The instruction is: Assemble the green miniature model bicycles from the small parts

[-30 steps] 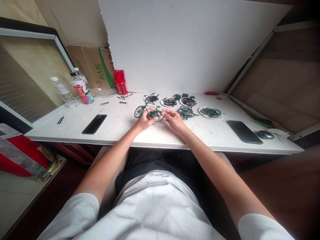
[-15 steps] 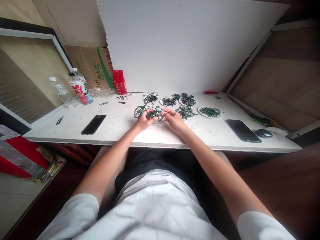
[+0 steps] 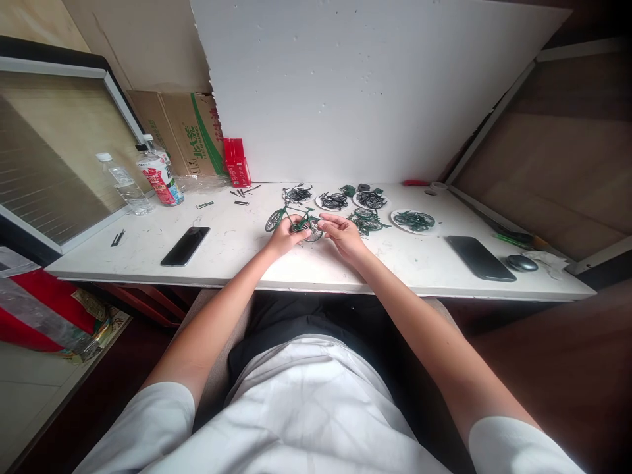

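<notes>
A small green model bicycle [image 3: 307, 212] with dark wheels is held just above the table, its front wheel [image 3: 273, 221] pointing left. My left hand [image 3: 282, 238] is closed round the middle of its frame, thumb laid near the rear wheel [image 3: 314, 230]. At the back end of that wheel, the thumb and fingers of my right hand [image 3: 344, 236] are pinched together on the bicycle's rear edge. Whether a tiny part sits between those fingertips cannot be made out. Just beyond my right hand lie more green bicycle pieces [image 3: 368, 222] on the table.
Plates of parts stand at the back: black pieces [image 3: 299, 193], black frames [image 3: 334, 200], wheels [image 3: 370, 199] and green parts [image 3: 415, 221]. A phone [image 3: 185, 246] lies left, a dark flat device [image 3: 481, 259] and mouse [image 3: 522, 263] right. Bottles [image 3: 160, 176] and a red box [image 3: 237, 162] stand back left.
The model bicycle has turned slightly in my hands, its front wheel now showing narrower and tilted. Both hands stay in nearly the same place.
</notes>
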Motion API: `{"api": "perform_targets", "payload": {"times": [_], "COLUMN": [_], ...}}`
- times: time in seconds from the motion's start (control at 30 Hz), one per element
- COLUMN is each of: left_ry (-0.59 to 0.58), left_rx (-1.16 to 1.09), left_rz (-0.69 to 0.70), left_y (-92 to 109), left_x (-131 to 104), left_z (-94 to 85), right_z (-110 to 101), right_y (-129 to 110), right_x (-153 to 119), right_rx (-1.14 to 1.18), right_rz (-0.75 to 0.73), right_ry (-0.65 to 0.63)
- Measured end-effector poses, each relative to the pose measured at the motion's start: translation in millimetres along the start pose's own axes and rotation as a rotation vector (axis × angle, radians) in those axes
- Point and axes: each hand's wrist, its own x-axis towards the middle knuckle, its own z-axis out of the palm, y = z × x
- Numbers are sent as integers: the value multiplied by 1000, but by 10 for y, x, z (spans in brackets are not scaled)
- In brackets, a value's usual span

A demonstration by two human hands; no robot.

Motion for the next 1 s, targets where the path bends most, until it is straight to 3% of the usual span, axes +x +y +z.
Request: {"api": "perform_targets", "payload": {"times": [0.5,1.0], "left_ry": [-60,-111], "left_rx": [-67,-103], "left_rz": [-45,-136], "left_y": [70,14], "left_x": [-1,24], "left_z": [6,12], "right_z": [62,41], "right_y": [-72,-11], "right_x": [-67,-10], "right_rx": [-95,-131], "right_rz": [12,-69], "right_ry": [-45,43]}}
